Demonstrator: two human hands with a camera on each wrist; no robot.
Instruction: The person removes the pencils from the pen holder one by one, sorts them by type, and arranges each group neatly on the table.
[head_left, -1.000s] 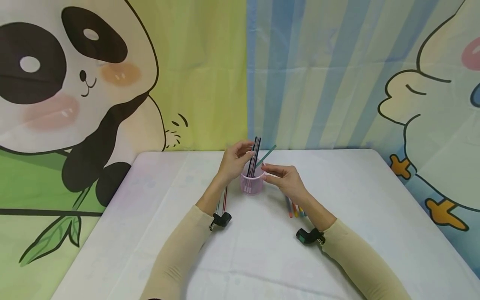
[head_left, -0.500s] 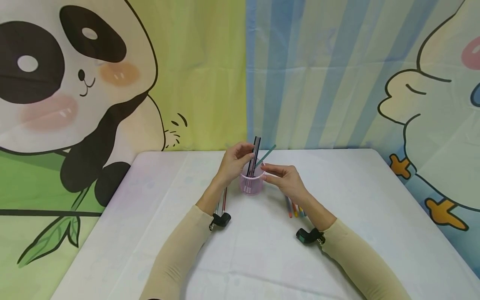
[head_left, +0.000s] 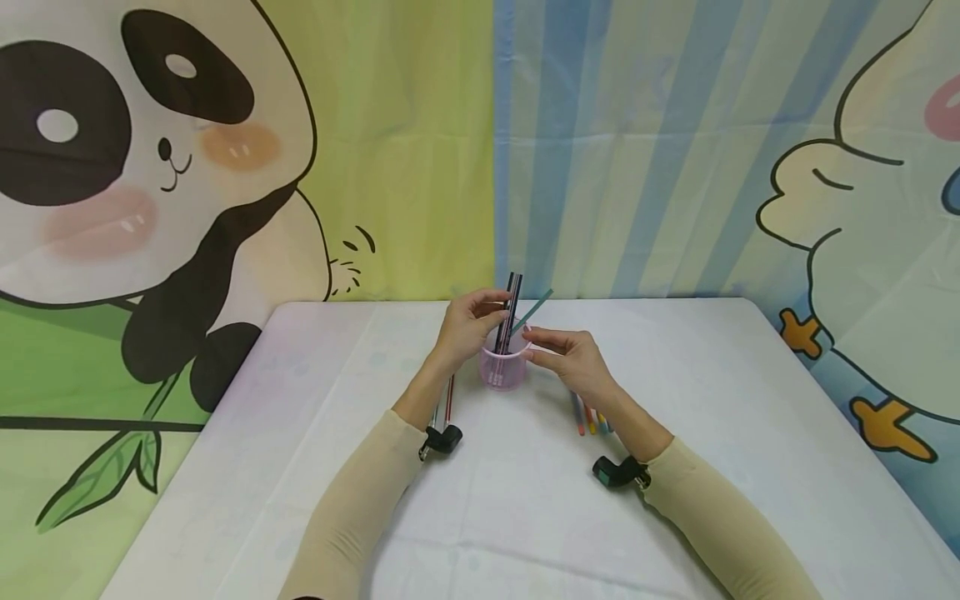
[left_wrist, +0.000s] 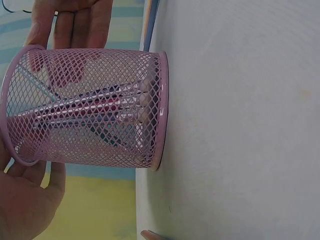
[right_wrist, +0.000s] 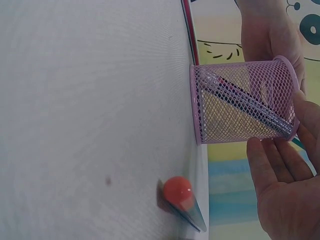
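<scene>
A pink mesh pen cup [head_left: 502,372] stands upright on the table. Several dark striped pens [head_left: 513,292] lean together inside it, and a teal stick [head_left: 536,307] slants out to the right. My left hand [head_left: 465,327] pinches the upper part of the dark pens between thumb and fingers above the rim. From the right, my right hand [head_left: 573,358] grips the cup's rim between thumb and fingers. Through the mesh [left_wrist: 85,107] in the left wrist view, the pens' lower ends sit near the base. In the right wrist view, the right hand [right_wrist: 292,195] lies at the cup's upper side.
Beside my left forearm lie slim red and teal pencils [head_left: 450,400], partly hidden. Several coloured pens [head_left: 591,419] lie by the right wrist; one has a rounded orange end [right_wrist: 178,190]. A white cloth covers the table [head_left: 517,492], with a cartoon curtain [head_left: 420,150] behind.
</scene>
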